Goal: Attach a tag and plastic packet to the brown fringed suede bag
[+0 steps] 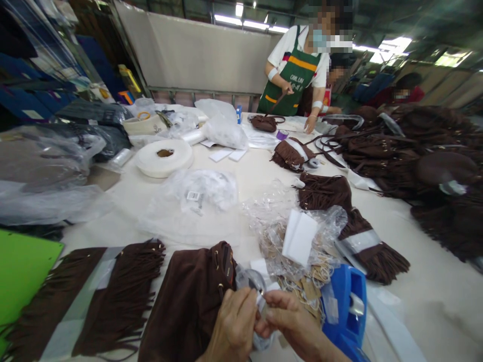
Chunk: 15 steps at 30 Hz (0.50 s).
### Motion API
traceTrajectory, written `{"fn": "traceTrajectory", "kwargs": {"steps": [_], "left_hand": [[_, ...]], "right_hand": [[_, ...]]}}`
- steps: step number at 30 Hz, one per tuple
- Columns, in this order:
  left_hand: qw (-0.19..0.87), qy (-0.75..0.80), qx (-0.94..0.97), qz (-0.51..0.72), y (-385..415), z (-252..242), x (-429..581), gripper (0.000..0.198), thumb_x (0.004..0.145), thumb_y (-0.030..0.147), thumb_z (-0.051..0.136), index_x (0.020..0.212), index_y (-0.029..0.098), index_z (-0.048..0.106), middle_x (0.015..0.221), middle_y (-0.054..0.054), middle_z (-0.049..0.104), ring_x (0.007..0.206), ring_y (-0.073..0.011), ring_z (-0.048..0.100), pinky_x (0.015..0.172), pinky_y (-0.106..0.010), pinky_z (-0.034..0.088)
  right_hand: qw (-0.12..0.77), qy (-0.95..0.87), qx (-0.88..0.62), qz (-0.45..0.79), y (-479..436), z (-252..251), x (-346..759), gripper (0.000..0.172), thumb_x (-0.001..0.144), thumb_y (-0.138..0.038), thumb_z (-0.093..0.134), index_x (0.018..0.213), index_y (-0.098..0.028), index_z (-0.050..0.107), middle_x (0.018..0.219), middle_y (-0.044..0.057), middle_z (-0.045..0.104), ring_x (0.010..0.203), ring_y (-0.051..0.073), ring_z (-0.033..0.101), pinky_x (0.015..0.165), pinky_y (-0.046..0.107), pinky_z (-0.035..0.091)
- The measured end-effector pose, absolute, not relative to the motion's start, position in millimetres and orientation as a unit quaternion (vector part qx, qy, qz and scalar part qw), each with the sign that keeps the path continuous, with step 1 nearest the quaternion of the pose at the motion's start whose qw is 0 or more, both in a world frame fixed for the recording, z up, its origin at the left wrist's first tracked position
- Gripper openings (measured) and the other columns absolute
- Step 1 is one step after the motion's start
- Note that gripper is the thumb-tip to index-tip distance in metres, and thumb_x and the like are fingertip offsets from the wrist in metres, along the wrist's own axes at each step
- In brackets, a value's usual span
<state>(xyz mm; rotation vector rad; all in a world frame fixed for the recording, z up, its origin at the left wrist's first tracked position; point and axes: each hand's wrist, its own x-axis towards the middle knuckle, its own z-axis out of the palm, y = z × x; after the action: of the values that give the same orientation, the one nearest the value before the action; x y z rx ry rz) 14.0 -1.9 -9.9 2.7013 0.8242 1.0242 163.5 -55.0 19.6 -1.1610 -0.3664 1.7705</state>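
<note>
My left hand (234, 327) and my right hand (289, 319) meet at the bottom middle, both pinched on a small white tag in clear plastic (260, 296). They work right beside a brown suede fringed bag (192, 301) lying on the white table (415, 281). A blue tape dispenser (349, 306) stands just right of my right hand.
Clear bags of tags and white cards (300, 236) lie ahead, with more fringed bags (328, 193) and a big brown pile (426, 161) on the right. A white tape roll (164, 158) sits at left, a green sheet (22, 266) at the near left. A person in a green apron (298, 70) works across the table.
</note>
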Motion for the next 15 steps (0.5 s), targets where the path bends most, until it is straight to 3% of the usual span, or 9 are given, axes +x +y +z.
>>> {"fn": "traceTrajectory", "kwargs": {"steps": [4, 10, 15], "left_hand": [[0.114, 0.268, 0.894, 0.339, -2, -1, 14, 0.026, 0.088, 0.011, 0.033, 0.103, 0.009, 0.054, 0.089, -0.01, 0.067, 0.086, -0.0164, 0.063, 0.079, -0.027, 0.046], [0.152, 0.276, 0.893, 0.322, -11, -3, 9, 0.031, 0.089, 0.014, 0.032, 0.116, 0.006, 0.047, 0.103, -0.016, 0.063, 0.103, -0.0213, 0.058, 0.09, -0.035, 0.045], [0.158, 0.231, 0.905, 0.319, -5, -12, 6, 0.027, 0.089, 0.017, 0.042, 0.113, 0.008, 0.05, 0.097, -0.013, 0.066, 0.095, -0.0188, 0.062, 0.082, -0.028, 0.052]], "right_hand": [[0.522, -0.131, -0.483, 0.691, -59, 1, 155, 0.03, 0.062, -0.039, 0.074, 0.064, -0.011, 0.061, 0.048, 0.003, 0.063, 0.041, 0.009, 0.055, 0.045, 0.018, 0.039], [0.581, -0.074, -0.467, 0.662, -62, -6, 143, 0.034, 0.059, -0.039, 0.077, 0.056, -0.013, 0.055, 0.043, -0.002, 0.057, 0.029, 0.005, 0.045, 0.035, 0.015, 0.031], [0.609, -0.02, -0.466, 0.642, -64, -19, 129, 0.045, 0.054, -0.047, 0.078, 0.05, -0.015, 0.048, 0.029, -0.007, 0.042, 0.023, 0.001, 0.029, 0.03, 0.013, 0.018]]}}
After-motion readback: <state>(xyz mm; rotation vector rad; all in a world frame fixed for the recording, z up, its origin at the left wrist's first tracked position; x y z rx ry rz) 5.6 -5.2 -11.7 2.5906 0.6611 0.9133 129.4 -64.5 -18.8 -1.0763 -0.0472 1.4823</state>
